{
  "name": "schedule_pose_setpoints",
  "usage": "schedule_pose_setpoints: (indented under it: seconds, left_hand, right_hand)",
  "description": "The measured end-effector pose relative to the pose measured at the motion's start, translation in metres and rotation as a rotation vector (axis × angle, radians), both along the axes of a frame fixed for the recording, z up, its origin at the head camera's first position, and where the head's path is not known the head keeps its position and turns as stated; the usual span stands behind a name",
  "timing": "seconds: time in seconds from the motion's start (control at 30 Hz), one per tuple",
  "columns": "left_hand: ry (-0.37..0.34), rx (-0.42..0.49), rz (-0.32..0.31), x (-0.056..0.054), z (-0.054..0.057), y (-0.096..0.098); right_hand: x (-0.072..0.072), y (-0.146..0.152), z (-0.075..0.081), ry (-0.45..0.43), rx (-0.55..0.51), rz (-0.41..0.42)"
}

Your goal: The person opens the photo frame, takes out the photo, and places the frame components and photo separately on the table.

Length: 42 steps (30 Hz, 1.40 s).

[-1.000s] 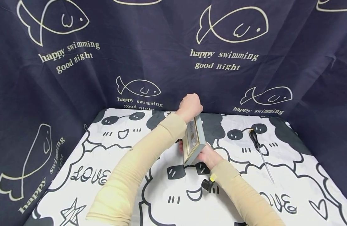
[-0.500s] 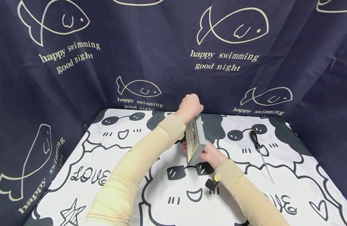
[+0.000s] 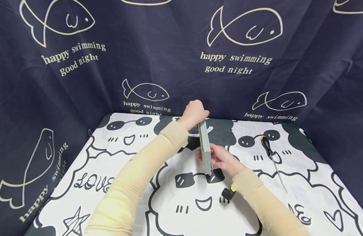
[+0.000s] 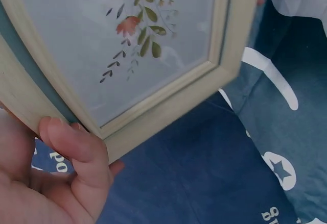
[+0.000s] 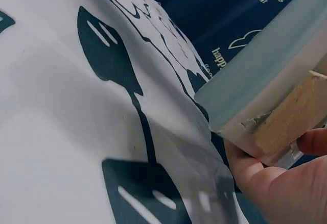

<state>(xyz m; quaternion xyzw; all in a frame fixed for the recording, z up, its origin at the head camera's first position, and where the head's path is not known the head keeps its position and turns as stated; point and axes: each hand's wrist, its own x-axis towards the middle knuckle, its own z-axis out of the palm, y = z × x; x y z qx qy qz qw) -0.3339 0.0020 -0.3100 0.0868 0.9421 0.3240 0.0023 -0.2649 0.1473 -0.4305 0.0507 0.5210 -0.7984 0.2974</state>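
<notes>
A picture frame [image 3: 205, 147], nearly upright, is seen edge-on in the head view, its grey-green side toward me. In the left wrist view its front shows a cream border [image 4: 153, 127] around a print of flowers and leaves. My left hand [image 3: 194, 112] grips the frame's far upper end, with the thumb near a corner in its wrist view. Lower down, my right hand [image 3: 223, 159] holds the frame from the right. Behind the frame, the right wrist view shows a brown wood-like piece [image 5: 288, 119] beside my right fingers [image 5: 245, 163].
A screwdriver [image 3: 268, 149] with a black handle and long metal shaft lies on the table at right. The black-and-white patterned cloth [image 3: 181, 206] covers the table. A dark blue curtain [image 3: 181, 59] hangs close behind the hands.
The picture frame has turned from showing its front at a slant to edge-on, and its lower end has shifted right. My right arm has moved right; my left hand slightly left.
</notes>
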Motion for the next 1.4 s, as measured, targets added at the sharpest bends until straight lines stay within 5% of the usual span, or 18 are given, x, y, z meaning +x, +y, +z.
schedule_pose_setpoints:
  seconds: [0.53,1.07,1.4]
  left_hand:
    - [-0.012,0.038,0.005,0.003,-0.012,-0.016]
    - [0.028,0.065,-0.053,0.001,-0.038,-0.037]
    - [-0.007,0.137,-0.062,-0.002,-0.064,-0.051]
  right_hand:
    - [0.002,0.021,0.000,0.130,0.250,-0.018]
    - [0.010,0.040,-0.005,0.280,0.226,0.056]
    - [0.011,0.039,-0.008,0.207,0.329,0.018]
